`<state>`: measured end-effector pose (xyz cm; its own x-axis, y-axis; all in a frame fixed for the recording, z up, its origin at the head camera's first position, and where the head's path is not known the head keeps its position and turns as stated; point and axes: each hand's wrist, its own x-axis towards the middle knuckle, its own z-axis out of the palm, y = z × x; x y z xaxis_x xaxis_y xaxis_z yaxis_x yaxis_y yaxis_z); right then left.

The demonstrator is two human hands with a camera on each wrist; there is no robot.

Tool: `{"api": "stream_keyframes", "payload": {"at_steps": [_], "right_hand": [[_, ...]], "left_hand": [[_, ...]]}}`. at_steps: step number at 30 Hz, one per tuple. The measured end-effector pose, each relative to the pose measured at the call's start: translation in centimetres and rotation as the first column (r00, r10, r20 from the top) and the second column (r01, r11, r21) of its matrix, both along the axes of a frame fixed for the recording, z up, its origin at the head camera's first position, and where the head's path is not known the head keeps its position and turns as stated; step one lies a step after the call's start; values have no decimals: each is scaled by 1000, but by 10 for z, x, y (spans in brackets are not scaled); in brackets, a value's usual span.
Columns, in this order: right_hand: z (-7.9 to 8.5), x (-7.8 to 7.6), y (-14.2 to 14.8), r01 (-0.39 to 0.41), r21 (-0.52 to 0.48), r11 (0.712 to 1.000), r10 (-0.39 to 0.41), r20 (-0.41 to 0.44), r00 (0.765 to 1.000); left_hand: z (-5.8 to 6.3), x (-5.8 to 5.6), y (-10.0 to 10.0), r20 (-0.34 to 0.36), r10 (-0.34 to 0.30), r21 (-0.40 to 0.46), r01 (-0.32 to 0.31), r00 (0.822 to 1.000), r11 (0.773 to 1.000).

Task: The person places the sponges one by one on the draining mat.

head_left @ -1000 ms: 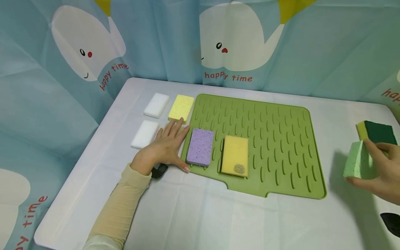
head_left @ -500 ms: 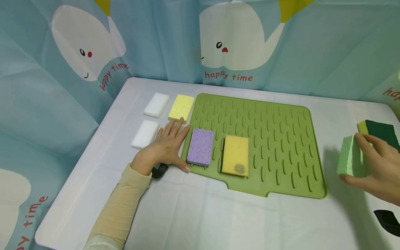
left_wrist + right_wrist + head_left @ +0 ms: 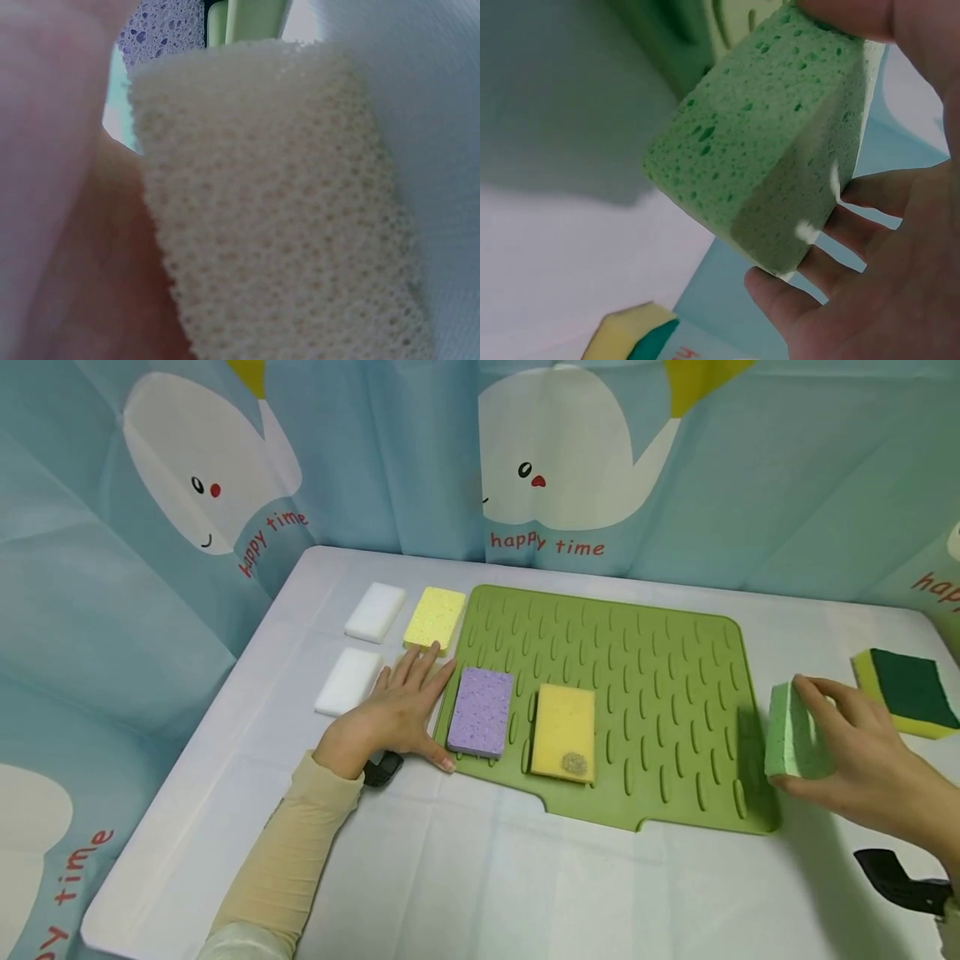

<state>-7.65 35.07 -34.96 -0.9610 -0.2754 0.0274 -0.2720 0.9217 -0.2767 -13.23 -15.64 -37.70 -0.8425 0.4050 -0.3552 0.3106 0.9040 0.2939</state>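
My right hand point(image 3: 862, 743) pinches a light green sponge point(image 3: 798, 731) between thumb and fingers. It holds the sponge raised and on edge by the right rim of the green ribbed mat point(image 3: 660, 693). The right wrist view shows the pores of this green sponge point(image 3: 757, 127). My left hand point(image 3: 397, 710) lies with fingers spread at the mat's left edge. A pale porous sponge point(image 3: 277, 202) fills the left wrist view beside the hand, which mostly hides it in the head view. On the mat lie a purple sponge point(image 3: 481, 712) and a yellow sponge point(image 3: 564, 732) with a grey-brown spot.
Left of the mat are two white sponges point(image 3: 375, 612) and a light yellow sponge point(image 3: 435, 618). At the far right lies a yellow sponge with a dark green scouring side point(image 3: 907, 689). A printed blue curtain point(image 3: 420, 460) hangs behind the white table point(image 3: 487, 885).
My right hand has moved left with the green sponge, from near the dark green scouring sponge to the mat's right rim. My left hand has stayed in place.
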Motion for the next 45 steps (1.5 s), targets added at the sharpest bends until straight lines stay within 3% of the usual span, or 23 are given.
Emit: {"api": "stream_keyframes", "payload": {"at_steps": [8,16,25,45], "right_hand": [[-1,-2,-12,-75,0,997,75,-20,997],[0,-1,-23,-65,11,998,64,48,997],[1,-2,-36,-122,1,993,121,79,989],[6,-3,-75,-223,4,975,222,52,974]], "left_hand": [[0,1,-1,-8,-4,8,4,1000,1000],[-1,0,-2,-10,-5,5,5,1000,1000],[0,1,-1,-12,-11,6,12,1000,1000],[0,1,-1,-8,-8,5,8,1000,1000]]}}
